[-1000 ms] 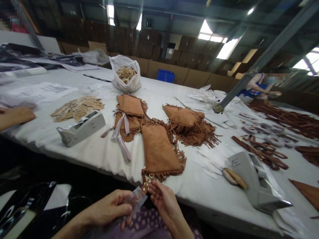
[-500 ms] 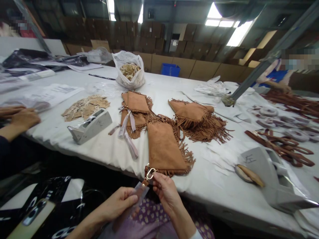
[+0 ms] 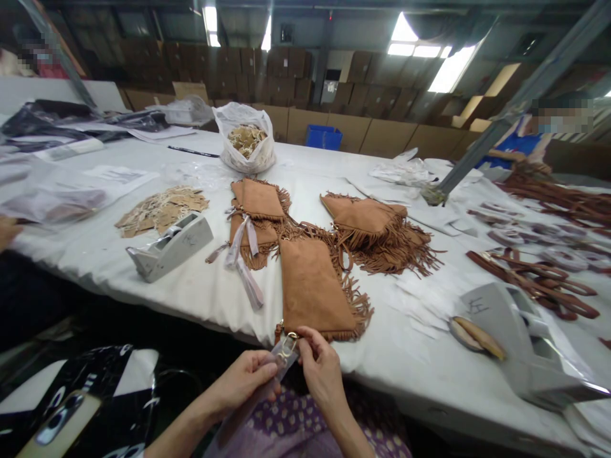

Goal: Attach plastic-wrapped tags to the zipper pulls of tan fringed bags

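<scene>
A tan fringed pouch (image 3: 312,289) lies at the table's front edge, its tasselled side to the right. At its lower left corner is a gold metal clip (image 3: 289,344) on a brown strap, most of the strap inside a clear plastic sleeve (image 3: 281,364). My left hand (image 3: 248,376) is closed around the sleeve below the clip. Right beside the clip, my right hand (image 3: 321,361) pinches at the clip and the sleeve's upper end. The sleeve's end now covers part of the clip. More fringed pouches (image 3: 261,198) lie behind, one with plastic-wrapped straps (image 3: 248,280).
Tape dispensers stand to the left (image 3: 174,248) and right (image 3: 506,337). A heap of tags (image 3: 165,208) and a white bag of tags (image 3: 245,143) sit farther back. Brown straps (image 3: 534,280) lie at right. A co-worker's hand (image 3: 7,230) shows at the left edge.
The plastic sleeve has moved up the strap and over part of the clip. My left hand has shifted up and right. The co-worker's hands at left have drawn back.
</scene>
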`<action>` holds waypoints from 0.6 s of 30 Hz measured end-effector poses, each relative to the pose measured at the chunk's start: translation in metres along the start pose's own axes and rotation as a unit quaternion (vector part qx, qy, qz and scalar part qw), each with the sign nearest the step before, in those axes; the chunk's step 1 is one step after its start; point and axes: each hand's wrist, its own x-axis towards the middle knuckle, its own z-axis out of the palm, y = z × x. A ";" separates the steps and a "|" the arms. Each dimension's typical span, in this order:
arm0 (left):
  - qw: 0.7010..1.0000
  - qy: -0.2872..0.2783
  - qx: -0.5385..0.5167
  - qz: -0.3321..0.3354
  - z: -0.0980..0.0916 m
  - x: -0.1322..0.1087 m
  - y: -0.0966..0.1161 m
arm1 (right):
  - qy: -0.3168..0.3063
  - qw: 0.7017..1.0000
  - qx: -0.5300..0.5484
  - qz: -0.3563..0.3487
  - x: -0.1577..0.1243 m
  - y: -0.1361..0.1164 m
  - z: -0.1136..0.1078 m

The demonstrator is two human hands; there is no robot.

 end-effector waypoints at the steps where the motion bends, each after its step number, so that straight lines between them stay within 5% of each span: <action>1: 1.000 -0.001 -0.008 -0.002 0.000 0.000 -0.001 | -0.003 0.999 -0.043 -0.031 0.000 0.000 0.000; 5: 0.999 0.025 -0.032 0.009 0.001 0.004 -0.003 | -0.006 0.978 -0.169 -0.120 0.000 0.001 0.000; 10: 0.997 0.052 -0.053 0.032 0.009 0.017 -0.005 | -0.013 0.967 -0.199 -0.157 0.000 0.000 -0.002; 15: 0.992 0.105 -0.067 0.037 0.019 0.027 -0.003 | -0.035 0.979 -0.148 -0.134 0.004 -0.003 -0.005; 18: 0.983 0.166 -0.001 0.078 0.019 0.027 0.000 | -0.011 0.998 -0.042 -0.038 0.002 -0.001 -0.008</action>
